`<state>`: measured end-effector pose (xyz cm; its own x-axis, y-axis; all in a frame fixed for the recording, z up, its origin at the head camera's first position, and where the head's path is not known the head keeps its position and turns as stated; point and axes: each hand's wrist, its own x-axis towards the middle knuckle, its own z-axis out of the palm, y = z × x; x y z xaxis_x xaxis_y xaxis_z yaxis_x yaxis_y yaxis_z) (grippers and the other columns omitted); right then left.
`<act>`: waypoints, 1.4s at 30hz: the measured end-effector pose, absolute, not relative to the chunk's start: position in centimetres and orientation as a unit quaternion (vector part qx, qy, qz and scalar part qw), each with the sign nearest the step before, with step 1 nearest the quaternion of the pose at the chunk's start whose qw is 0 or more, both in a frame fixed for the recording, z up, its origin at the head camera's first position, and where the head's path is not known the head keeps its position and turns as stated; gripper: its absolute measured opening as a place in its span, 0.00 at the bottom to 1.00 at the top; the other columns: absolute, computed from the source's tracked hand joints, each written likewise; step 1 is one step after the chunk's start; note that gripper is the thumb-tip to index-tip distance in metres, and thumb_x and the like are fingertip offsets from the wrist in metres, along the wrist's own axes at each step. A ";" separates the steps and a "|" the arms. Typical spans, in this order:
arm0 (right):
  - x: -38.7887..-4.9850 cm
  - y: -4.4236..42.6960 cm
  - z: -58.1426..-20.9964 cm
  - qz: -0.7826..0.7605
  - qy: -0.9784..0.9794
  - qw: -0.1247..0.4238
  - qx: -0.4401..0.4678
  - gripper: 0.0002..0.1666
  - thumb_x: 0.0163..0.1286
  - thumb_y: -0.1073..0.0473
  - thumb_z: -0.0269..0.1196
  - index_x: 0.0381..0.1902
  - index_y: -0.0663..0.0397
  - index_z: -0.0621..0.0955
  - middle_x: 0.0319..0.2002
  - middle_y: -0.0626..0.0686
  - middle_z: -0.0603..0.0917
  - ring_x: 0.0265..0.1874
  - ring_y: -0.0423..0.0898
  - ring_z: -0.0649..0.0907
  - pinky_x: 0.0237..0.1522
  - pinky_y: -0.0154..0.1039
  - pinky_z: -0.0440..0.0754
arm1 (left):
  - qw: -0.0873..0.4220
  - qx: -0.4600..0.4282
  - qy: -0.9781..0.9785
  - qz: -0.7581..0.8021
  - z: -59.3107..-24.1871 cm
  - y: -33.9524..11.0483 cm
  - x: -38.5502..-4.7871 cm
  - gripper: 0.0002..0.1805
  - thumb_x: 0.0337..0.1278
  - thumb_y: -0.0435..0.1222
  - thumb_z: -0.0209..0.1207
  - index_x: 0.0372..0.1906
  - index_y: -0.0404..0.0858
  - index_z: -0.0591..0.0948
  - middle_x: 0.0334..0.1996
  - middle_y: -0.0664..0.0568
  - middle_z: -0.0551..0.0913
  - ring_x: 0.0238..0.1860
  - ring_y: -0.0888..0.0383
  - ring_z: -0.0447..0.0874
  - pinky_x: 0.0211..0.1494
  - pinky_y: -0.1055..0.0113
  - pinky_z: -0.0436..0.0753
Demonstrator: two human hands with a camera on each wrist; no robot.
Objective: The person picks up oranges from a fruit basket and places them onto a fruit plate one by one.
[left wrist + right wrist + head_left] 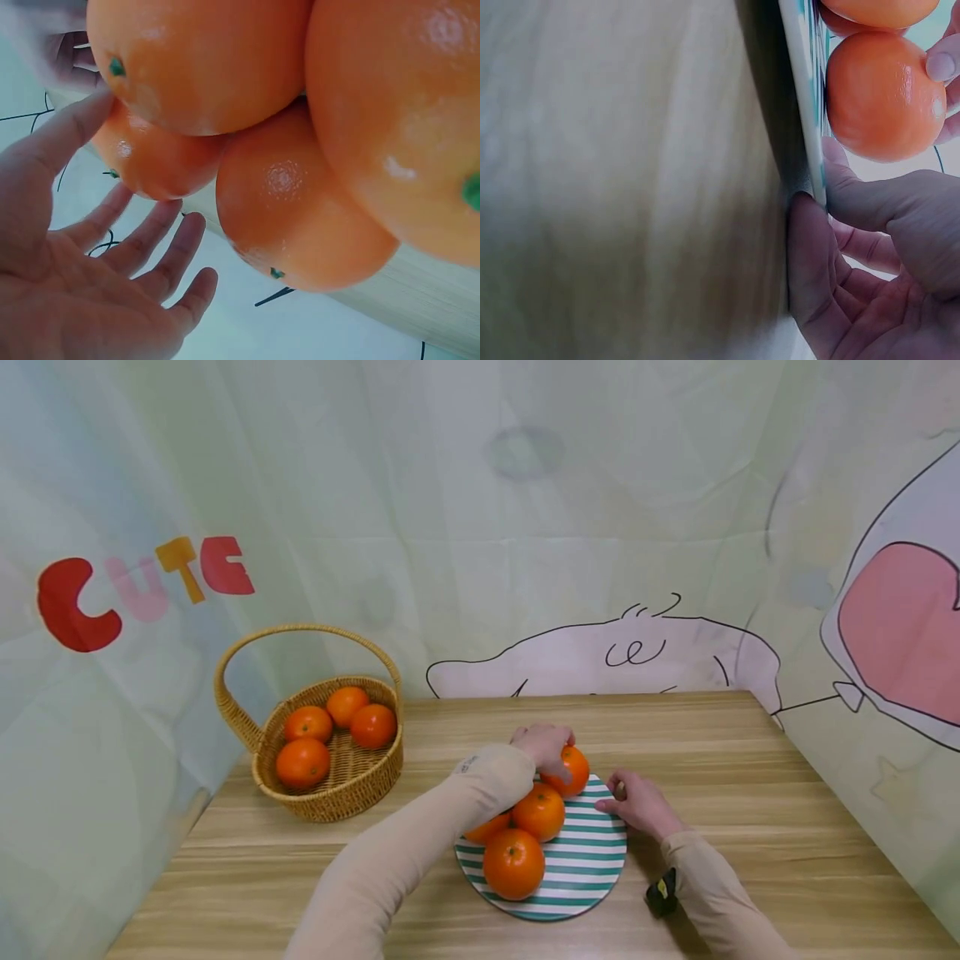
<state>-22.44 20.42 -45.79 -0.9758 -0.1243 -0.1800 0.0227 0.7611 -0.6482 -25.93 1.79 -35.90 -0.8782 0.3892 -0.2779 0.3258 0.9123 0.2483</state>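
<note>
My left hand (542,745) reaches across a round plate with green and white stripes (592,852) and holds an orange (576,771) at its far edge, thumb on one side and fingers on the other. Beside that one, more oranges (513,864) sit on the plate's left half, one partly hidden by my left sleeve. In the left wrist view, the thumb and index finger touch the held orange (154,161), while the other fingers spread. My right hand (641,802) pinches the plate's right rim. The right wrist view has its thumb above the rim (810,135) and a finger underneath.
A wicker basket (337,806) with a tall handle stands at the left of the wooden table (720,735), with several oranges (303,764) inside. A small black object (662,895) is by my right wrist. Printed curtains (450,527) enclose the back and sides.
</note>
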 end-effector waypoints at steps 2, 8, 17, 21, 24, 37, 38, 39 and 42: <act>-22.4 20.4 -45.7 -0.346 0.932 0.108 -0.026 0.16 0.66 0.56 0.70 0.43 0.59 0.77 0.29 0.54 0.76 0.29 0.48 0.75 0.30 0.37 0.71 | 0.164 0.186 0.963 0.103 -35.9 1.8 -25.8 0.28 0.57 0.44 0.70 0.63 0.48 0.77 0.59 0.53 0.82 0.58 0.53 0.76 0.72 0.53 0.67; -22.4 20.5 -45.7 -0.347 0.931 0.109 -0.028 0.16 0.66 0.55 0.69 0.43 0.59 0.77 0.30 0.54 0.77 0.29 0.48 0.75 0.31 0.37 0.72 | 0.170 0.186 0.961 0.112 -35.8 1.7 -25.7 0.29 0.59 0.44 0.69 0.66 0.47 0.76 0.63 0.53 0.81 0.61 0.53 0.76 0.76 0.51 0.63; -22.4 20.5 -45.8 -0.346 0.932 0.105 -0.029 0.17 0.66 0.55 0.70 0.42 0.59 0.76 0.29 0.54 0.76 0.29 0.48 0.74 0.31 0.37 0.70 | 0.184 0.191 0.959 0.097 -35.8 1.7 -25.5 0.31 0.60 0.46 0.68 0.68 0.50 0.74 0.65 0.54 0.80 0.64 0.52 0.75 0.78 0.46 0.59; -22.4 20.5 -45.8 -0.350 0.930 0.109 -0.026 0.17 0.66 0.55 0.70 0.42 0.59 0.76 0.29 0.54 0.76 0.29 0.48 0.74 0.30 0.37 0.71 | 0.188 0.190 0.960 0.087 -35.8 1.7 -25.4 0.31 0.61 0.45 0.67 0.70 0.52 0.73 0.66 0.55 0.78 0.67 0.52 0.73 0.79 0.44 0.56; -22.3 20.5 -45.7 -0.349 0.930 0.110 -0.025 0.17 0.66 0.55 0.70 0.42 0.59 0.76 0.29 0.54 0.76 0.29 0.48 0.75 0.30 0.37 0.72 | 0.189 0.189 0.960 0.080 -35.7 1.8 -25.3 0.32 0.62 0.46 0.66 0.70 0.54 0.73 0.66 0.55 0.79 0.67 0.51 0.73 0.80 0.44 0.55; -22.3 20.4 -45.7 -0.352 0.929 0.111 -0.023 0.17 0.66 0.56 0.70 0.44 0.59 0.76 0.30 0.54 0.77 0.29 0.48 0.75 0.29 0.37 0.76 | 0.187 0.195 0.961 0.056 -35.6 1.6 -25.3 0.32 0.62 0.47 0.66 0.70 0.53 0.72 0.64 0.53 0.80 0.64 0.49 0.75 0.80 0.46 0.53; -22.2 20.4 -45.7 -0.353 0.929 0.111 -0.022 0.17 0.66 0.56 0.69 0.44 0.59 0.76 0.31 0.54 0.77 0.29 0.48 0.75 0.29 0.37 0.77 | 0.188 0.194 0.961 0.057 -35.6 1.6 -25.3 0.32 0.62 0.47 0.66 0.70 0.53 0.72 0.64 0.53 0.80 0.64 0.49 0.74 0.80 0.46 0.53; -22.2 20.4 -45.7 -0.354 0.928 0.111 -0.022 0.17 0.66 0.56 0.69 0.44 0.59 0.76 0.31 0.54 0.77 0.29 0.48 0.76 0.28 0.37 0.77 | 0.189 0.193 0.961 0.058 -35.6 1.6 -25.3 0.31 0.62 0.46 0.66 0.70 0.53 0.72 0.64 0.53 0.80 0.64 0.49 0.75 0.80 0.46 0.53; -22.2 20.4 -45.7 -0.358 0.927 0.111 -0.019 0.16 0.66 0.57 0.70 0.44 0.59 0.76 0.30 0.55 0.76 0.29 0.48 0.76 0.27 0.37 0.78 | 0.189 0.194 0.961 0.061 -35.6 1.6 -25.3 0.32 0.62 0.46 0.66 0.70 0.53 0.72 0.64 0.53 0.81 0.63 0.49 0.75 0.80 0.46 0.53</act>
<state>-22.22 20.38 -45.74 -0.9746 -0.1145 -0.1927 0.0446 0.7432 -0.6675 -25.28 1.63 -35.63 -0.8540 0.3947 -0.3390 0.3490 0.9178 0.1895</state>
